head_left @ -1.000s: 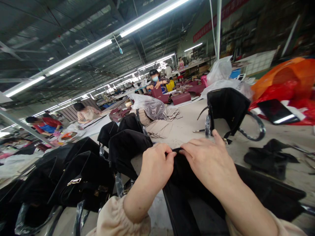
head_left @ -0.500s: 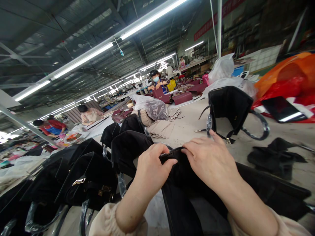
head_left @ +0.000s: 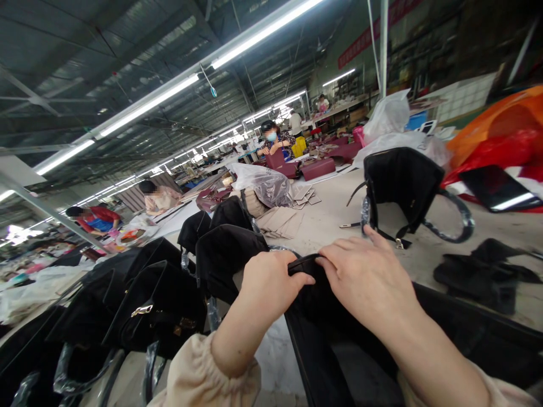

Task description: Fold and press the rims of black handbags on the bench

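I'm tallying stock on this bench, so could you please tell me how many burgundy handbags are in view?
2. One burgundy handbag lies flat at the table's far end; the other burgundy handbag stands before the masked co-worker. More may be hidden behind the clear plastic bag.

Bare pale worktable (head_left: 331,220) lies open ahead of both hands, between the stack of beige card pieces (head_left: 280,221) and the upright black handbag with plastic-wrapped handle (head_left: 403,183). Left side is blocked by a close row of black leather handbags (head_left: 156,299). Right side is partly obstructed by a crumpled black fabric heap (head_left: 479,271), with orange and red plastic sheeting (head_left: 500,133) behind it
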A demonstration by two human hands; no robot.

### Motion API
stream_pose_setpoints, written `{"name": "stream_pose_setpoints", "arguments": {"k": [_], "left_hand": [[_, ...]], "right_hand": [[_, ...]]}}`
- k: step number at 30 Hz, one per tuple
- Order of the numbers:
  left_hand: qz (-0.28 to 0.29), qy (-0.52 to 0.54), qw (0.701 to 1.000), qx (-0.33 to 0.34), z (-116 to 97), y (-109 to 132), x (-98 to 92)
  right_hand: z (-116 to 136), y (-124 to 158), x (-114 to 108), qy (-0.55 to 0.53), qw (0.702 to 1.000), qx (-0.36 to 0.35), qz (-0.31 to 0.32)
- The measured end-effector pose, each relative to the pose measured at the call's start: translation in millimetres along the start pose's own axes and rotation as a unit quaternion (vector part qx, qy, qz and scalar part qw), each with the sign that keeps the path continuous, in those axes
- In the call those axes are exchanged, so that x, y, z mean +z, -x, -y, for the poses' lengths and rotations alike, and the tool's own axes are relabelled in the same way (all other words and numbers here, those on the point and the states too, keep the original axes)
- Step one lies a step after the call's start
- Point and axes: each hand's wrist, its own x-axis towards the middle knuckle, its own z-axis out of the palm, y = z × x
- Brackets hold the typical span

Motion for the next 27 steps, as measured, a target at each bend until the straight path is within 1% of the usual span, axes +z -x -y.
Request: {"name": "stream_pose_setpoints", "arguments": {"k": [3,5,17,27], "left_hand": [[0.009,-0.024,1.0,-0.004,-1.8,-3.5,-0.4],[0.012,-0.022,1.0,-0.006,-1.4,-4.3,0.1],[-0.008,0.017,1.0,-0.002,3.1,-2.4,3.2],[-0.017,0.081,0.997,-0.005,6.5,-4.9,6.5]], "right_hand": [[0.6,-0.4,0.4,0.003,1.0,0.004,-0.001],[1.1,-0.6,0.9,0.005,1.0,0.007,-0.002],[2.7,-1.0,-1.5,-0.003,1.0,0.007,0.004],[1.1,0.9,-1.7,-0.011,1.0,-0.003,0.009]]}}
